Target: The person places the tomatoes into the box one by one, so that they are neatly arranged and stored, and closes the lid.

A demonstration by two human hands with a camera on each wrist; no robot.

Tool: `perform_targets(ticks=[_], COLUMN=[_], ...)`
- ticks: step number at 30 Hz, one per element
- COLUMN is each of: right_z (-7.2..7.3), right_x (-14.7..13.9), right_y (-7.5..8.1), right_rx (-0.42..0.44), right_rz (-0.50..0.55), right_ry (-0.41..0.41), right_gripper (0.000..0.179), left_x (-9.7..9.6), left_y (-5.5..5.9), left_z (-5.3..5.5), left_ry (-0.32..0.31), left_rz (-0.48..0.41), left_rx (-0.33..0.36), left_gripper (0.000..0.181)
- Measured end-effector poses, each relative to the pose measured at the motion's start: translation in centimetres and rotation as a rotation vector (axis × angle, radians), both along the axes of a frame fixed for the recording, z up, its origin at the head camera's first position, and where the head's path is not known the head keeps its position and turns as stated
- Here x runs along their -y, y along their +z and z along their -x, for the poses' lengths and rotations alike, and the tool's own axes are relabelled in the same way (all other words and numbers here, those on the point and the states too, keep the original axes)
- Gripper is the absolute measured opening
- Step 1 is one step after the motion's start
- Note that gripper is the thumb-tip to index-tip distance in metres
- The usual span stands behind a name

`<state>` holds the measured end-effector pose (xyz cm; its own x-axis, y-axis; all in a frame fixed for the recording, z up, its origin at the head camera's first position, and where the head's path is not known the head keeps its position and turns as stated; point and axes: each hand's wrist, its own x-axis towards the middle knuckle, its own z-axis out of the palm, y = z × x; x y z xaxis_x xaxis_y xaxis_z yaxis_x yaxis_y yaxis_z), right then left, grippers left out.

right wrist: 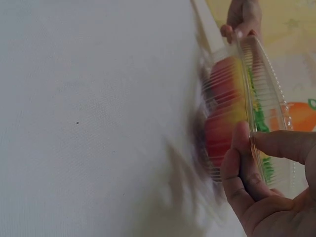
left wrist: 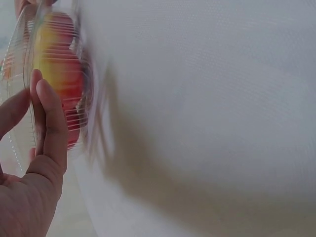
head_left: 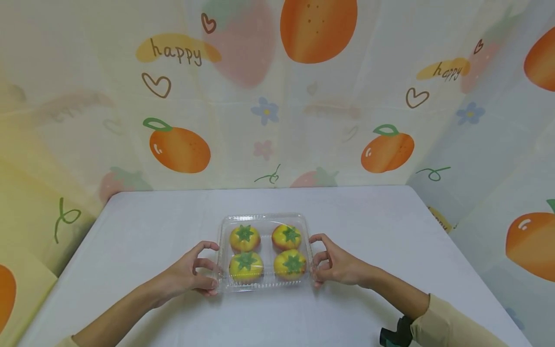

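A clear plastic clamshell box [head_left: 266, 284] with its lid down sits at mid-table in the head view. Inside are several yellow-and-red fruits [head_left: 244, 266] with green star-shaped tops, like persimmons. My left hand [head_left: 192, 272] pinches the rim at the box's left side, thumb against fingers; the left wrist view shows this grip [left wrist: 42, 143] close up. At the opposite side my right hand [head_left: 338, 264] pinches the rim between thumb and fingers, seen also in the right wrist view [right wrist: 266, 177]. Whether the box's base touches the table cannot be told.
A white cloth covers the table [head_left: 151, 221]. Behind it hangs a pale curtain [head_left: 303, 144] printed with oranges, hearts and flowers, which continues along both sides. A black device [head_left: 396, 332] is strapped near my right sleeve.
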<state>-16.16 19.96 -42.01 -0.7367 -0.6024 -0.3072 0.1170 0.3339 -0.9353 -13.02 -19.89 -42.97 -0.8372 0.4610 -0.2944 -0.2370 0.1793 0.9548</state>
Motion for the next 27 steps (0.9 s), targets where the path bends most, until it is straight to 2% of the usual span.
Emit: perform_targets(ticks=[8,15,22,27], right_z=[0.2,0.6,0.9,1.3], right_x=[0.1,-0.1,-0.5,-1.0], right_y=[0.2,0.1,0.2,0.6], right_rx=[-0.01,-0.081,-0.084,-0.131], right_rz=[-0.02,-0.082,-0.067,-0.086], right_ry=[-0.004,0.004,0.027,0.036], right_gripper=[0.074,0.072,0.07,0.066], left_x=[0.4,0.7,1.0,1.3], left_y=[0.1,0.3,0.9,1.6], left_z=[0.1,0.3,0.6,1.1], left_ry=[-0.007,-0.009,-0.034,-0.036], left_rz=[-0.002,0.018,0.024,0.099], left_rx=[0.008,0.005,-0.005,-0.03], left_gripper=[0.081,0.08,0.074,0.065])
